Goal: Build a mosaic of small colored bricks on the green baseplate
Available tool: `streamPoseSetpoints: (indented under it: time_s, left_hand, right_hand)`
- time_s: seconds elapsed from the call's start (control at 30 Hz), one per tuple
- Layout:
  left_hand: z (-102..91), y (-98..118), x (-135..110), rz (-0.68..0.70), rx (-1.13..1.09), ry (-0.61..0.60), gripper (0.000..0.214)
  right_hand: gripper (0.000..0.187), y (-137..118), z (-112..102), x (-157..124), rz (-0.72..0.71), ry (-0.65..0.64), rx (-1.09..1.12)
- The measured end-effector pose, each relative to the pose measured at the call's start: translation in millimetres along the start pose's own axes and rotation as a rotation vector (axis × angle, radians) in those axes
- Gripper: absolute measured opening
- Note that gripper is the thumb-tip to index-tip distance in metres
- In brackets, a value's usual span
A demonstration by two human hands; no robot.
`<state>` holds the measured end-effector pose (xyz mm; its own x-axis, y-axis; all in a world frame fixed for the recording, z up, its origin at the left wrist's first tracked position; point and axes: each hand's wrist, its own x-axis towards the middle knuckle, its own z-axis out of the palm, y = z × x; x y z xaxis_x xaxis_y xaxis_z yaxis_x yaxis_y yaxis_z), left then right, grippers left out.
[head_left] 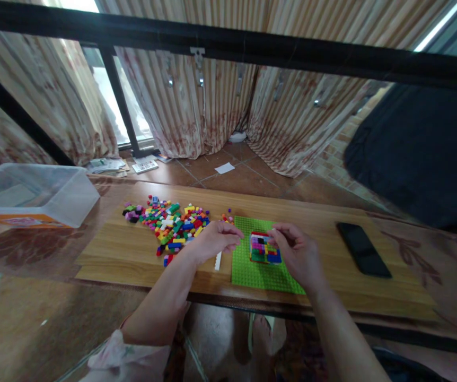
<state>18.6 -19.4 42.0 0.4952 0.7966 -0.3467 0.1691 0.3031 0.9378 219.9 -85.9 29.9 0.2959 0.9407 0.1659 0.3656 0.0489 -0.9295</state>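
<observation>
A green studded baseplate [242, 273] lies on the wooden board. On it stands a small, roughly square brick build [265, 255] in several colours, with red, white, purple, green and blue parts. My right hand [298, 252] is at its right upper edge, thumb and fingers pinched; whatever is between the fingertips is too small to make out. Over the baseplate's left edge hovers my left hand [219, 237], apart from the build. Its thumb and fingers are drawn together, and any piece in them is hidden. A white toothed strip [218, 261] lies below my left hand.
Loose coloured bricks [176, 225] are heaped left of the baseplate. A clear plastic bin [73, 199] with an orange label stands at the far left. To the right lies a black phone [362, 249]. A dark metal bar [228, 45] crosses in front of striped curtains.
</observation>
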Motion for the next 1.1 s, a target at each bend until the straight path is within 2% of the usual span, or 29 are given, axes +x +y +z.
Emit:
streamPoseSetpoints:
  time_s: [0.2, 0.3, 0.47, 0.73, 0.93, 1.1]
  left_hand:
    - [4.6, -3, 4, 0.016, 0.102, -0.029, 0.013]
    - [7.2, -6, 5, 0.042, 0.156, -0.063, 0.014]
    - [11.3, -13, 8, 0.109, 0.254, -0.134, 0.016]
    - [13.8, -21, 12, 0.203, 0.497, -0.128, 0.022]
    - [17.8, -24, 14, 0.227, 0.636, -0.124, 0.026]
    - [18.6, -24, 15, 0.217, 0.675, -0.127, 0.027]
  right_hand:
    - [0.024, 15, -17, -2, -0.098, -0.15, -0.18]
    - [0.02, 24, -19, -3, -0.13, -0.173, -0.186]
    - [0.017, 35, -15, -5, -0.087, -0.163, -0.247]
    - [0.018, 25, -8, -8, -0.15, -0.227, -0.42]
    - [0.017, 23, -6, -8, -0.179, -0.229, -0.4]
    - [0.012, 18, 5, -12, -0.179, -0.231, -0.394]
